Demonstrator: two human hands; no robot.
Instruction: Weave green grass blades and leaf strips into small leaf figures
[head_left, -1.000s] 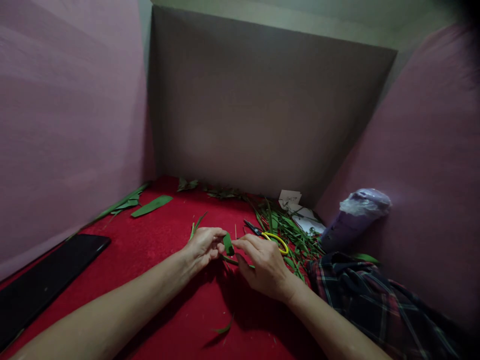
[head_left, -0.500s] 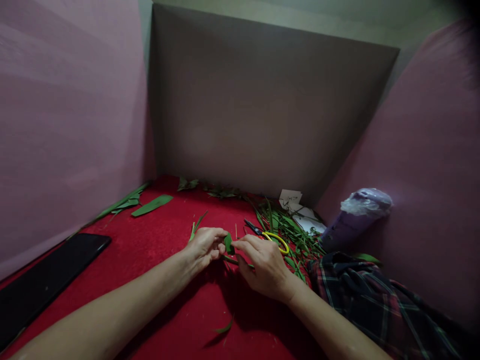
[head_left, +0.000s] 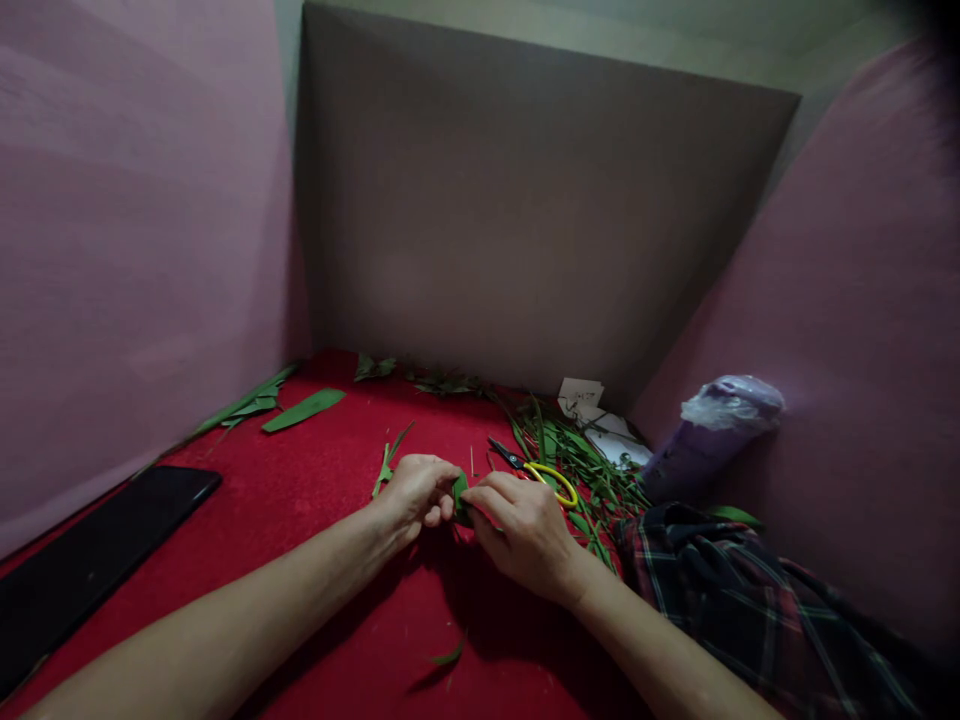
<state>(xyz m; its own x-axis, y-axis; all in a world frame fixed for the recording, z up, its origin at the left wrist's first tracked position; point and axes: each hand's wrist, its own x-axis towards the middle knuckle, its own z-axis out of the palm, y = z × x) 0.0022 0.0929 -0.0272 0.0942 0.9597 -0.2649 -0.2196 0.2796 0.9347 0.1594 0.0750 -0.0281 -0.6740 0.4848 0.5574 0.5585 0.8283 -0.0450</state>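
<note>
My left hand (head_left: 414, 492) and my right hand (head_left: 522, 530) meet over the red cloth (head_left: 322, 500), both pinching a small folded green leaf strip (head_left: 460, 497) between their fingertips. The strip is mostly hidden by the fingers. Yellow-handled scissors (head_left: 541, 471) lie just beyond my right hand, on the edge of a heap of green leaves (head_left: 577, 455). A few loose leaf blades (head_left: 389, 456) stick out past my left hand.
A black phone (head_left: 90, 555) lies at the left. Long leaves (head_left: 281, 405) rest near the left wall. A purple wrapped roll (head_left: 709, 432) and white paper (head_left: 581, 397) sit at the right back corner. Plaid cloth (head_left: 750, 610) covers the near right. Cardboard walls enclose the space.
Both hands have closed in tighter on the leaf strip, which now shows less between the fingers. They have shifted slightly lower and nearer each other.
</note>
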